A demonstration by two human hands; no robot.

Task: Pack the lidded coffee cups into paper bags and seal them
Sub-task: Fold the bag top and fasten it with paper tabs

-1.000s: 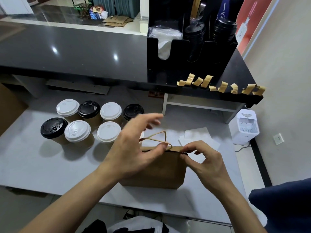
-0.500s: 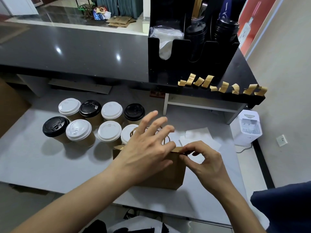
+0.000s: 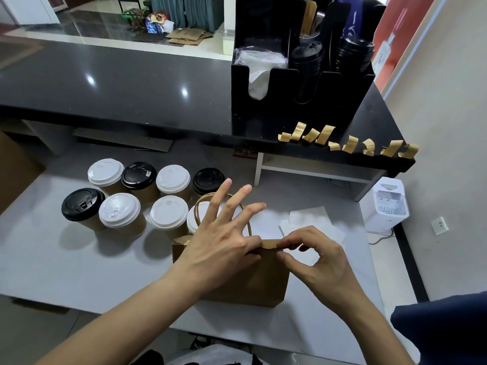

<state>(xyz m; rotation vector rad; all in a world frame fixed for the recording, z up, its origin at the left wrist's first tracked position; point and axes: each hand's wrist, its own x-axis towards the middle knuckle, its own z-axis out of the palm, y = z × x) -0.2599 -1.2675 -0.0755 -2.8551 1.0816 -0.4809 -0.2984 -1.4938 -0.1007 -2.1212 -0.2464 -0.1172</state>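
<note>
- Standing on the white worktop [image 3: 66, 264] is a brown kraft paper bag with twisted paper handles [image 3: 253, 280], directly under both hands.
- The bag's top edge is pinched by the right hand [image 3: 316, 256], thumb and forefinger closed on a small brown tape strip [image 3: 272, 243] at the rim.
- The bag's near face and top are pressed by the left hand [image 3: 221, 246]; fingers are spread straight, nothing is gripped.
- Eight lidded kraft coffee cups [image 3: 118, 214], white and black lids mixed, are grouped beyond and left of the left hand; the nearest is partly hidden behind its fingers.
- More curled brown tape strips [image 3: 347, 143] are stuck along the black counter edge [image 3: 158, 119], well beyond the right hand.
</note>
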